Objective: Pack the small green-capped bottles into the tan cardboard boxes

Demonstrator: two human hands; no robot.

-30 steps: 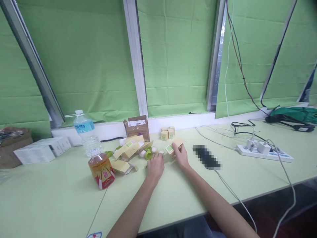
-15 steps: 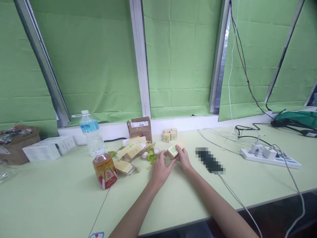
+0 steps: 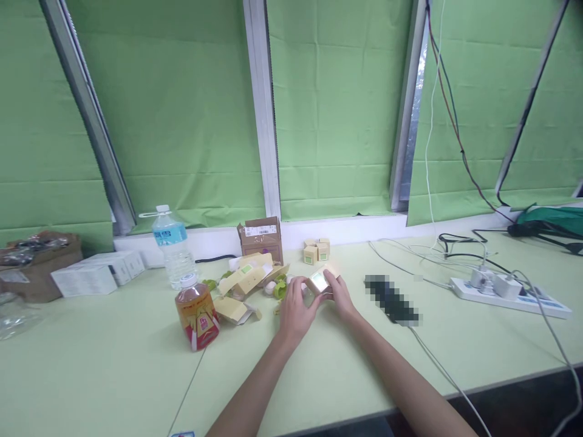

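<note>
A small tan carton (image 3: 320, 280) with a green square label sits between both hands on the pale green table (image 3: 113, 358). My right hand (image 3: 339, 298) grips its right side with curled fingers. My left hand (image 3: 295, 312) pinches its left side. Just left of them lie flattened tan cartons (image 3: 243, 278), small white round pieces (image 3: 271, 286) and green bits (image 3: 281, 291). Three small closed cartons (image 3: 316, 250) stand stacked behind, near the window sill.
An amber drink bottle (image 3: 197, 311) and a water bottle (image 3: 172, 246) stand at left, with a brown cardboard box (image 3: 260, 237) behind the pile. White boxes (image 3: 95, 274) lie far left. A blurred dark object (image 3: 392, 299), cables and a power strip (image 3: 510, 290) lie right.
My left hand came off the small pieces on the table and moved right onto the carton. The right hand drew the carton slightly nearer; both now hold it.
</note>
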